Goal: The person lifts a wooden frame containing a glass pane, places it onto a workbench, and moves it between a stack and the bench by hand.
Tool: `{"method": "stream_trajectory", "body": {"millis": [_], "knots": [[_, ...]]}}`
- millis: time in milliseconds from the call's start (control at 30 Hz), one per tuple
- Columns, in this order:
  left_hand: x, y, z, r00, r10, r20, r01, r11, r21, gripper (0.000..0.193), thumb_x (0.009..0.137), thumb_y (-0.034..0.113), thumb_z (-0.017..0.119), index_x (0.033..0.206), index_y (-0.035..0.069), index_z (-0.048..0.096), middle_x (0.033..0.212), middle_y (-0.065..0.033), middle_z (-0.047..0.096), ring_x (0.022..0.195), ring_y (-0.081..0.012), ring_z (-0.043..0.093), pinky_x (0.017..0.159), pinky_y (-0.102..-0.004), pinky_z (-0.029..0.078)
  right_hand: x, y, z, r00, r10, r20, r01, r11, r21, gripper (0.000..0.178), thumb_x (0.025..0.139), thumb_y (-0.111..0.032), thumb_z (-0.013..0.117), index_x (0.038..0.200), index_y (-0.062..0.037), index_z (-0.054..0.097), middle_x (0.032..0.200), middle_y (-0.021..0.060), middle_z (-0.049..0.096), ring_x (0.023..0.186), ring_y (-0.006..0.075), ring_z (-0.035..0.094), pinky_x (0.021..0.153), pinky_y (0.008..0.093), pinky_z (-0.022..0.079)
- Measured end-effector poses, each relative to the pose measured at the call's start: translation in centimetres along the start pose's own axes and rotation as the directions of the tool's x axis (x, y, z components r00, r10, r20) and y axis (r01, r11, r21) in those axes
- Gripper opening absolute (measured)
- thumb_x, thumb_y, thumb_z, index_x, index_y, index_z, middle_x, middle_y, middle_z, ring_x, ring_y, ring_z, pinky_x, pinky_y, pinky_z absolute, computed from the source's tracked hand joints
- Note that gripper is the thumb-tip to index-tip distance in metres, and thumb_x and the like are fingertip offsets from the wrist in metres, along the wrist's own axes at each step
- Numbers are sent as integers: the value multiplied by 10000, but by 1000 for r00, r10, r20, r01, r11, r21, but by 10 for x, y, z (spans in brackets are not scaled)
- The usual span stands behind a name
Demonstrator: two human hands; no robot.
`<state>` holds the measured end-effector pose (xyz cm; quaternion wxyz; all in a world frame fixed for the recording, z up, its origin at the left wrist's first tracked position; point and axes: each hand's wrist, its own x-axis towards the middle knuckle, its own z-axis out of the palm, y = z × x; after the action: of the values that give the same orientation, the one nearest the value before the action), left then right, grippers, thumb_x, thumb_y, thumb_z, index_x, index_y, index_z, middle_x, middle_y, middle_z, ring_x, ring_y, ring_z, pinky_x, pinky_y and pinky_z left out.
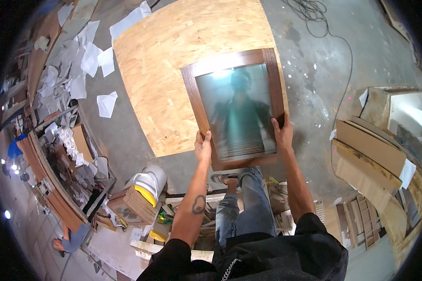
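Between my two hands is a brown wooden cabinet door (190,91) with a pane of shiny glass (239,107) set in its frame. The glass mirrors a dark figure and a bright light. My left hand (203,146) is closed on the frame's left side, low down, with the thumb on the front. Gripping the right side a little higher is my right hand (283,132). The door is tilted toward me above a large pale chipboard sheet (150,79). Its back face and most of my fingertips are hidden.
Torn paper sheets (106,104) litter the floor at left. A white bucket (150,180) stands beside stacked boards, left of my legs. Cardboard and wood panels (370,147) lean at right. A black cable (350,61) runs over the grey floor. Another person (72,239) is at far lower left.
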<state>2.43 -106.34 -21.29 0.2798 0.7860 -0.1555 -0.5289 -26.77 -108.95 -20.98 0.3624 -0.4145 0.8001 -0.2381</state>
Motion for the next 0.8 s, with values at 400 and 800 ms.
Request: {"method": "stream_trajectory", "body": {"millis": [400, 800], "knots": [[-25, 15, -15, 968, -152, 201, 152, 988, 17, 395, 908, 339, 573, 1175, 55, 512, 1108, -61, 595, 1044, -184, 514, 922, -337, 384, 3, 35, 0, 996, -71, 47, 77, 989, -126, 483, 876, -315, 617, 1190, 27, 484, 1002, 252, 614, 932, 409, 599, 797, 441, 466], [-317, -328, -316, 990, -116, 85, 132, 965, -227, 204, 855, 159, 559, 952, 3, 647, 762, -96, 669, 704, -164, 618, 606, -276, 490, -254, 141, -16, 726, 516, 455, -302, 833, -463, 451, 880, -388, 492, 900, 26, 671, 873, 239, 658, 864, 364, 632, 818, 437, 484]]}}
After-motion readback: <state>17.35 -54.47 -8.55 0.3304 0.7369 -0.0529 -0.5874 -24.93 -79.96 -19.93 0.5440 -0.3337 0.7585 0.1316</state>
